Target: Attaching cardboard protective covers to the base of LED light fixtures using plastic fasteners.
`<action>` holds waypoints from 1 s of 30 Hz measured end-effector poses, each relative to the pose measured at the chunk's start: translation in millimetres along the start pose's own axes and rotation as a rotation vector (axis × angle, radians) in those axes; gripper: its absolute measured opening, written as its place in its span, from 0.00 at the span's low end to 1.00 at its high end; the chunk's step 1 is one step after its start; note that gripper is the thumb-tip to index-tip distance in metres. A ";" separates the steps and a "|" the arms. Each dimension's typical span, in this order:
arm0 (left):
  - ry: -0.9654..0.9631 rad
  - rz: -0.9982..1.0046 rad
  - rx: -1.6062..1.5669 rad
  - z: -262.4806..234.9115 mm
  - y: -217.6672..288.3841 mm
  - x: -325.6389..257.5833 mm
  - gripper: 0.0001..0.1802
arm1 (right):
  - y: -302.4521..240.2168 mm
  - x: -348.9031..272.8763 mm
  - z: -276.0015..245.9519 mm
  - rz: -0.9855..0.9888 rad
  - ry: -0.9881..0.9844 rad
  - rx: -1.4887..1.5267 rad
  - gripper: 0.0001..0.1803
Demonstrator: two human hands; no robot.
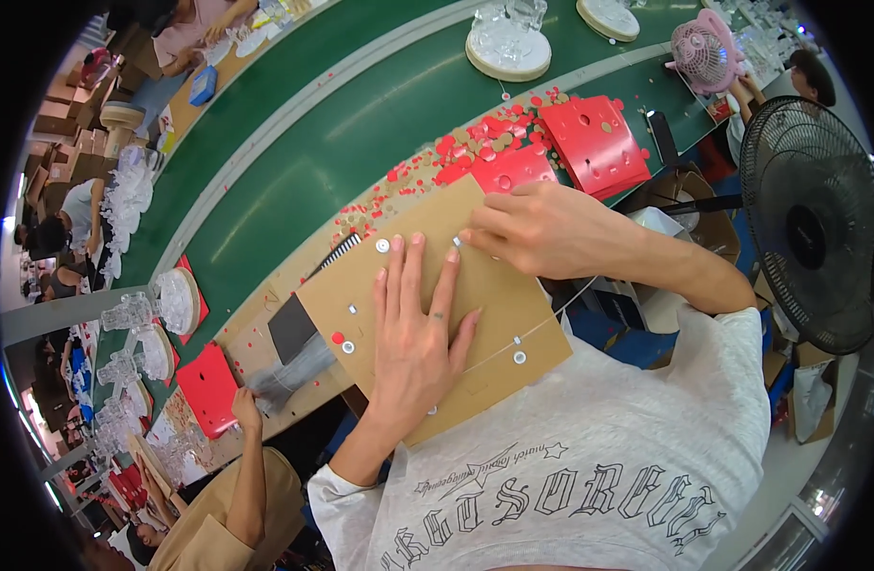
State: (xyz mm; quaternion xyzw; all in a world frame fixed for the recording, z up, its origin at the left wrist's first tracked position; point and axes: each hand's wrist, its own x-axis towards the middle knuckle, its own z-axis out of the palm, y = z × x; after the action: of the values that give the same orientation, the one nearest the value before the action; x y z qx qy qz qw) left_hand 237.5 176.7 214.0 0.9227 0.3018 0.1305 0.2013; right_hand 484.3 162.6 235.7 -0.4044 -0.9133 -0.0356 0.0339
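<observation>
A brown cardboard panel (489,300) lies tilted in front of my chest, over the edge of the workbench. My left hand (413,333) rests flat on it with fingers spread. My right hand (532,228) is at the panel's upper right edge, thumb and fingers pinched together; whatever they grip is hidden. Just beside those fingertips a small white clip (457,242) sticks up from the cardboard. Several white round washers (382,246) sit on the panel, another white washer (520,357) near its lower right edge. A small red disc (338,337) lies by its left side.
Beyond the panel, red and brown punched discs (484,136) are scattered near red sheets (597,143). A green conveyor belt (294,152) carries clear parts on round bases. A black fan (806,224) stands at right; a co-worker's hand (246,407) is by a red sheet at left.
</observation>
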 end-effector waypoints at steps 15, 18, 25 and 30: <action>0.005 0.015 -0.009 9.7 -0.8 7.3 0.39 | 14.9 -14.3 31.6 -0.033 0.310 0.092 0.12; 0.032 0.013 -0.028 9.6 0.6 6.9 0.42 | 19.4 -19.7 28.6 -0.020 0.289 0.068 0.13; 0.037 -0.067 -0.229 12.1 2.3 10.0 0.51 | 1.3 -3.9 44.1 -0.065 0.285 -0.077 0.08; 0.038 -0.086 -0.225 11.7 3.6 16.4 0.53 | 17.7 -11.3 36.0 -0.015 0.268 -0.023 0.07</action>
State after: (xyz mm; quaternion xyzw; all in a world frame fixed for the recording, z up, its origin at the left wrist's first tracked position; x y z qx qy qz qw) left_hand 256.4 180.6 207.3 0.8778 0.3283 0.1725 0.3033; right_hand 503.8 169.5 199.5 -0.3895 -0.9031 -0.1000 0.1506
